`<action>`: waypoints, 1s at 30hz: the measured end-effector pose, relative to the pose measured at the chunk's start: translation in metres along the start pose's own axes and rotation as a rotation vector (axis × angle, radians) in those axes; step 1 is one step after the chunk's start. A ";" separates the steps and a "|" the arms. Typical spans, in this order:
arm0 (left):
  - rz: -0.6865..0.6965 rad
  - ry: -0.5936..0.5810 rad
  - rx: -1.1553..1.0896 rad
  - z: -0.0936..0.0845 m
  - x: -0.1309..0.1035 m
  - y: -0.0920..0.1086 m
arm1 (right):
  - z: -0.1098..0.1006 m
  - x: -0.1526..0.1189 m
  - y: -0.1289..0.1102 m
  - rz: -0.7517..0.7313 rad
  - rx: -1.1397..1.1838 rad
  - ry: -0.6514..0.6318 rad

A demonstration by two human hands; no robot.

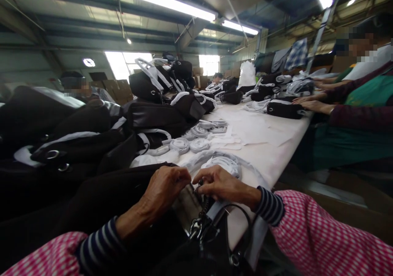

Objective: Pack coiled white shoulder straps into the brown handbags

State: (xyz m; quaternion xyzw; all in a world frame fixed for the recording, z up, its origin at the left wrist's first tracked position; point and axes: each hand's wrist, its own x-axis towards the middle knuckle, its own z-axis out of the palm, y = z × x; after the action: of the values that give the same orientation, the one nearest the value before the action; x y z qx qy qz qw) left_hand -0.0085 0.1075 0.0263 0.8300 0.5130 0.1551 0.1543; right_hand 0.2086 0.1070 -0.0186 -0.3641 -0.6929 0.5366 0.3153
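Observation:
A black handbag [172, 247] lies open in front of me, its zipper edge and pale lining showing between my forearms. My left hand [168, 186] is closed in a pinch at the top edge of the bag's opening. Close beside it, my right hand [219, 184] has its fingers curled around a small dark piece, mostly hidden, at the same edge. From beneath the right fingers a dark chain-like strap [206, 204] runs down to a silver metal clasp [195, 228]. A thin black loop [245, 214] with a metal ring lies to the right.
Black bags with white-wrapped handles [82, 145] are heaped at the left. Coiled white straps [199, 145] lie on the pale table [264, 131] beyond my hands. Across the right edge, co-workers' hands [313, 104] touch a black bag [284, 109]. More bags are piled farther back.

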 end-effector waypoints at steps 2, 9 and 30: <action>0.026 -0.009 0.026 -0.001 -0.003 -0.001 | -0.004 0.000 -0.005 0.092 0.125 -0.101; 0.030 -0.008 0.066 -0.001 -0.011 -0.003 | 0.006 0.003 -0.009 0.214 0.242 -0.014; 0.048 -0.049 0.166 0.025 -0.045 -0.033 | 0.032 0.009 -0.014 -0.112 -0.458 0.106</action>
State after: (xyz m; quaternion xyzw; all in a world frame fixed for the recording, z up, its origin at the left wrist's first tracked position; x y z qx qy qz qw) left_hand -0.0435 0.0788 -0.0139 0.8556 0.5002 0.0952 0.0937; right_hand 0.1746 0.0962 -0.0117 -0.4148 -0.7981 0.3272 0.2897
